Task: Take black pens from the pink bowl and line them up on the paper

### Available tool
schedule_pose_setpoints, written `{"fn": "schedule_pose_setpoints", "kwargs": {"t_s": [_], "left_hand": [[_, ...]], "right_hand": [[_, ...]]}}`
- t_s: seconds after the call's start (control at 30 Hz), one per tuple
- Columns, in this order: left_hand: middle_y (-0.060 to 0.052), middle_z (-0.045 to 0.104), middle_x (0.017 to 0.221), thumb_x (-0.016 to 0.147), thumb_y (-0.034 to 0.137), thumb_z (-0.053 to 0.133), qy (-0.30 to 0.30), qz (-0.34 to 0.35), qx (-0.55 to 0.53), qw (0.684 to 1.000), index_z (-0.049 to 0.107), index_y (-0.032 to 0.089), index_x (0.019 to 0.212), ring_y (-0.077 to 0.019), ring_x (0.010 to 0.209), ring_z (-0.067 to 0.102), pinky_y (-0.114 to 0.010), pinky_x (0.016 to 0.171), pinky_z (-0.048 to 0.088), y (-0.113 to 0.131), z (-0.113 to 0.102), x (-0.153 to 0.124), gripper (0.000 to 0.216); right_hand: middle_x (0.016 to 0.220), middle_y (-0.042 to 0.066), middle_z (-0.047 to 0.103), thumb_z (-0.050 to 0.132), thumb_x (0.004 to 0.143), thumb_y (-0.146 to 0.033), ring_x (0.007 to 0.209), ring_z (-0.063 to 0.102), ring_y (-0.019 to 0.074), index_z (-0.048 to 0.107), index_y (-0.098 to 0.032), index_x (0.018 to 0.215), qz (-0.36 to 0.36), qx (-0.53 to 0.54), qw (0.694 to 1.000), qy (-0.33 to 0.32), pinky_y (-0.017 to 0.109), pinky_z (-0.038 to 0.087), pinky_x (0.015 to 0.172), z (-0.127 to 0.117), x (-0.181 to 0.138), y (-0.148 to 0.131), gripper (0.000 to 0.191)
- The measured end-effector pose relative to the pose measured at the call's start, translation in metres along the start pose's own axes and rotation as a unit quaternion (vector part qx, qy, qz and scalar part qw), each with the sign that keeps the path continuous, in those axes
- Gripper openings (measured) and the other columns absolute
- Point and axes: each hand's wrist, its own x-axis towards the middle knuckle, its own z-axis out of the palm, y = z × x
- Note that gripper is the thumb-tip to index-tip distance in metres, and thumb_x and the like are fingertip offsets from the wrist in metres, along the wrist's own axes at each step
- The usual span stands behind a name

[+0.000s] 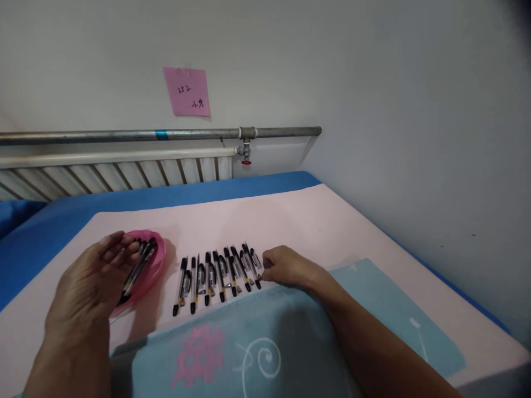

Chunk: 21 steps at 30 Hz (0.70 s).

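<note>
Black-and-clear gel pen parts [219,276] lie in a slanting row on the pink sheet. Long barrels alternate with separate caps [202,275] and small metal tips. At the right end of the row, my right hand [284,266] is closed in a pinch, its fingertips down by the last parts; what they hold is too small to make out. My left hand [93,276] is half curled with fingers apart, alongside a pink plastic basket [160,262]. Several pens [141,265] lean inside the basket, and the hand covers its left side.
A light blue cloth [232,348] with a pink and white pattern lies in front of the row. Blue bedding [249,179] edges the pink sheet. Behind are a white radiator [145,172], a metal pipe [199,134] and a pink note [188,92] on the wall.
</note>
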Motion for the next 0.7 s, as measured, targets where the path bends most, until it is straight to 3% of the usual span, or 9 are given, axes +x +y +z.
{"fn": "schedule_pose_setpoints", "kwargs": {"t_s": [0.3, 0.7], "left_hand": [[0.002, 0.062, 0.068, 0.068, 0.012, 0.06, 0.01, -0.017, -0.009, 1.0, 0.06, 0.017, 0.074, -0.0117, 0.067, 0.06, -0.019, 0.053, 0.051, 0.003, 0.0, -0.003, 0.008], [0.002, 0.063, 0.068, 0.067, 0.012, 0.061, -0.001, -0.01, 0.007, 1.0, 0.059, 0.017, 0.073, -0.0113, 0.063, 0.059, -0.019, 0.052, 0.052, 0.007, -0.015, 0.008, 0.007]], "right_hand": [[0.071, 0.004, 0.062, 0.049, 0.068, -0.015, 0.062, 0.053, 0.0123, 0.061, -0.016, 0.073, -0.033, 0.002, 0.999, 0.043, 0.02, 0.03, 0.052, 0.006, 0.008, 0.008, 0.014], [0.068, 0.002, 0.063, 0.048, 0.069, -0.011, 0.062, 0.053, 0.0123, 0.064, -0.018, 0.077, -0.063, 0.009, 0.997, 0.047, 0.02, 0.031, 0.055, 0.006, 0.008, 0.005, 0.019]]}}
